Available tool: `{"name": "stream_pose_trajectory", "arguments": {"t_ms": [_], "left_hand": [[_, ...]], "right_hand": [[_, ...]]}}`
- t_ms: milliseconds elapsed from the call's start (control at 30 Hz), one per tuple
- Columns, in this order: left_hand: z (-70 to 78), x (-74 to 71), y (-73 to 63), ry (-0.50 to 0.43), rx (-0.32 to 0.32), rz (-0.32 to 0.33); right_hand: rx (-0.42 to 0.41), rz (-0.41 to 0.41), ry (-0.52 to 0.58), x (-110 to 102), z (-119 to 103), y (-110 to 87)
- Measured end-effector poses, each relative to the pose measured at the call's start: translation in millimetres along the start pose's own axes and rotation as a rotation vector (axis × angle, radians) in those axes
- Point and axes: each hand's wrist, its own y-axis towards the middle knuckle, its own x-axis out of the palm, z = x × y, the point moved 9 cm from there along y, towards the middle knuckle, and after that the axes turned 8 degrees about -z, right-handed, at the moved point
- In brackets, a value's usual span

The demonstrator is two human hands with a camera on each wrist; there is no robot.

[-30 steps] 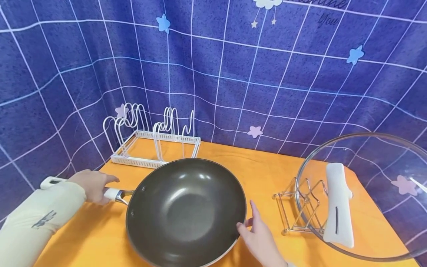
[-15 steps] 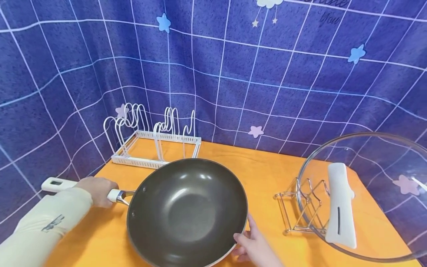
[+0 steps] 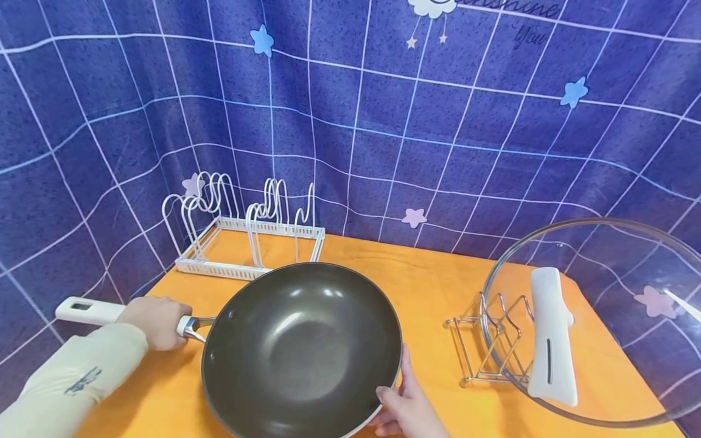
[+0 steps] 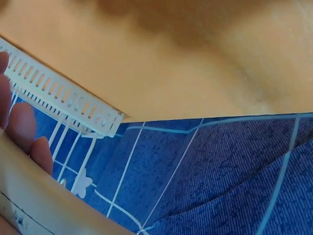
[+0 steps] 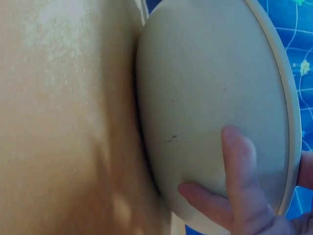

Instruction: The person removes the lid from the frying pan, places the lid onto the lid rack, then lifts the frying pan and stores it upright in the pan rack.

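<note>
A dark nonstick wok (image 3: 309,353) with a pale outside wall (image 5: 210,88) lies on the orange tabletop, its hollow facing up. My left hand (image 3: 157,322) is wrapped around its white handle (image 3: 90,310), with the slotted end sticking out past the wrist. In the left wrist view only some fingers (image 4: 22,125) show, and the handle is hidden. At the near right side of the wok, my right hand (image 3: 406,406) holds the rim. Its thumb lies over the edge, and its other fingers (image 5: 239,161) spread against the outer wall.
Behind the wok stands a white wire rack (image 3: 213,269) at the back left. On the right, a glass lid (image 3: 547,334) with a white handle is propped upright in a small metal wire rack (image 3: 476,377). A blue gridded curtain (image 3: 350,109) borders the orange tabletop (image 3: 432,274).
My left hand has closed around the wok handle, its pointing finger curling in. My right hand has slid nearer along the rim and gripped it. The wok has barely moved.
</note>
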Motion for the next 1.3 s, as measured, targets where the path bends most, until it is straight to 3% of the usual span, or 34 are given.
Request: {"name": "stream_pose_trajectory", "arguments": {"t_ms": [200,367,633,800,1033,1300], "left_hand": [[0.1,-3.7,-0.8,-0.005,-0.009,0.000],[5.3,-9.5,1.1,-0.017,0.007,-0.005],[16.8,-15.4,-4.7,-0.035,-0.021,0.039],[28.4,-16.9,-2.3,-0.044,-0.027,0.040],[43.7,-13.6,2.8,-0.060,-0.058,0.066],[60.1,-23.4,16.6,-0.066,-0.064,0.103]], "right_hand": [[0.007,-0.018,0.042,-0.8,-0.7,2.0],[0.037,0.012,0.081,-2.9,-0.6,2.7],[0.035,0.035,0.058,-20.5,-12.2,0.7],[0.016,0.061,0.010,-37.1,-21.7,0.2],[0.027,0.176,-0.074,-66.5,-26.3,2.6],[-0.001,0.241,-0.123,-95.1,-35.7,6.8]]}}
